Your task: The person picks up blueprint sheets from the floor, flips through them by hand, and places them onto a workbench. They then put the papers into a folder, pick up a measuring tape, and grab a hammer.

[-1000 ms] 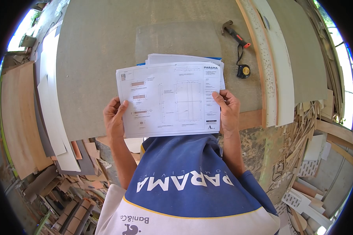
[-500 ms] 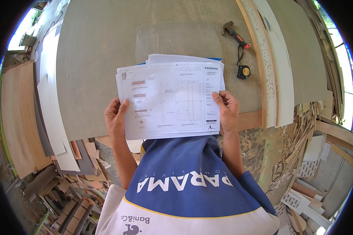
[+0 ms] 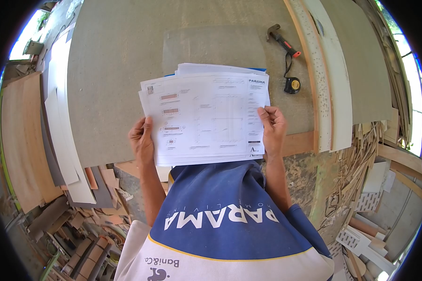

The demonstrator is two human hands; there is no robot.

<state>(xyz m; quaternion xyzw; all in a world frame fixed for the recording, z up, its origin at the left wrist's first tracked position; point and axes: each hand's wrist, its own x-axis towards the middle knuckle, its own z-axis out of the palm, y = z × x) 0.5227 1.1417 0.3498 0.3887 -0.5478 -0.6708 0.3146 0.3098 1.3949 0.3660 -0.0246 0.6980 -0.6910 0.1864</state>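
Observation:
A stack of printed technical drawings [image 3: 201, 124] is held up in front of my chest, over the near edge of the worktable [image 3: 112, 93]. My left hand [image 3: 141, 136] pinches the stack's left edge, thumb on top and fingers behind. On the opposite edge, my right hand [image 3: 273, 129] grips the sheets the same way. The top sheet carries small red-tinted details on the left and a faint panel outline on the right. More sheets and a bit of blue stick out behind the upper edge.
A claw hammer [image 3: 283, 41] and a black-and-yellow tape measure [image 3: 292, 85] lie right of the drawings. Long narrow boards [image 3: 321, 79] run along the table's right side. Wood panels [image 3: 26, 140] lean at left; offcuts [image 3: 347, 173] pile up on the right.
The top sheet looks different, with fainter lines and redder details. The stack has shifted slightly, its sheets fanned a little, and both hands have moved slightly with it.

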